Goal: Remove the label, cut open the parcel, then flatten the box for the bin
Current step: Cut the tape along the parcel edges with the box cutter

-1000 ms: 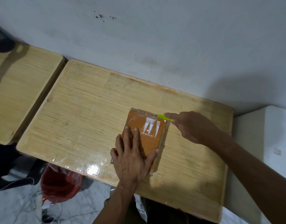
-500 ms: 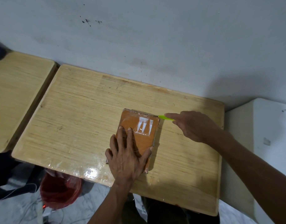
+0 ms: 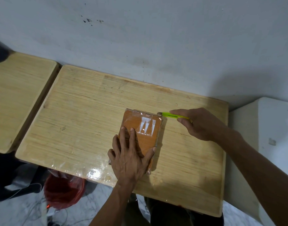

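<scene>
The wooden table (image 3: 84, 111) carries the work, pushed against a pale wall, with a second wooden table (image 3: 18, 95) just beside it on the left and a white block (image 3: 270, 128) at the right. Below the near edge, on the floor, sits a red bag-lined bin (image 3: 63, 193); its mouth is mostly hidden by the tabletop, so what lies in it cannot be told. On the table, near the middle, lies the parcel (image 3: 146, 141), a flat orange-brown box wrapped in clear, shiny film, its long side running away from the person. A pale patch with white streaks shows on its top face toward the far end; whether that is label remains or glare on the film I cannot tell. The left hand (image 3: 128, 157) rests flat on the near half of the parcel, fingers spread and straight, thumb laid along the right edge, pressing it down. The right hand (image 3: 198, 123) grips a yellow-green cutter (image 3: 171, 115), fingers curled round its handle, with the tip touching the parcel's far right corner. The step in hand looks to be the cutting open, just at its start. The next move probably calls for drawing the blade along the right side seam toward the person, shallow enough to slit film and tape only, while the left thumb sits in that path and should shift clear. The parcel is sealed, so its contents are unseen.
</scene>
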A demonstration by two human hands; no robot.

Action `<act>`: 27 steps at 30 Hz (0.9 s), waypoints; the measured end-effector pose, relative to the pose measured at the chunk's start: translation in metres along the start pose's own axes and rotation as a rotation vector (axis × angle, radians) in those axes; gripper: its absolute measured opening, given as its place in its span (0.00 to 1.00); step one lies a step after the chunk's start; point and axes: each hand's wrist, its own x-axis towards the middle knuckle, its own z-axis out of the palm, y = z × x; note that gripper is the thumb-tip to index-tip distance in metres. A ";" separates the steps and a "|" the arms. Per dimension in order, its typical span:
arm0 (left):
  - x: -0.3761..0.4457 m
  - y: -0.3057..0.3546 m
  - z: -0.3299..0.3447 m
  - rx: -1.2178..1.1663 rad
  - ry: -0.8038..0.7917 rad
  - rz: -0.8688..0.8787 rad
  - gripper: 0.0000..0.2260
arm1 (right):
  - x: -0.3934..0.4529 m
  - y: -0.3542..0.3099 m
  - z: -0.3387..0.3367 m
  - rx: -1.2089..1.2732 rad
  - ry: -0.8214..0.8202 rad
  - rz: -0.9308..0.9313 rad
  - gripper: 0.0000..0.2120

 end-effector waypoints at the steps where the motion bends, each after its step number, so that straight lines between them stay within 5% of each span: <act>1: 0.000 0.000 0.000 0.001 -0.002 0.000 0.46 | 0.003 -0.003 0.001 0.008 0.014 -0.022 0.19; 12: 0.000 -0.002 0.004 -0.005 -0.002 0.000 0.46 | 0.018 -0.011 0.022 0.052 0.076 -0.062 0.19; 20: 0.002 -0.005 -0.008 -0.035 -0.045 0.038 0.38 | -0.017 -0.043 0.038 0.493 0.361 0.407 0.06; 23: 0.006 -0.012 -0.015 -0.093 -0.092 0.073 0.36 | -0.036 -0.072 0.070 0.714 0.445 0.604 0.11; 27: 0.017 -0.020 -0.025 -0.151 -0.139 0.130 0.36 | -0.059 -0.117 0.099 0.872 0.511 0.710 0.06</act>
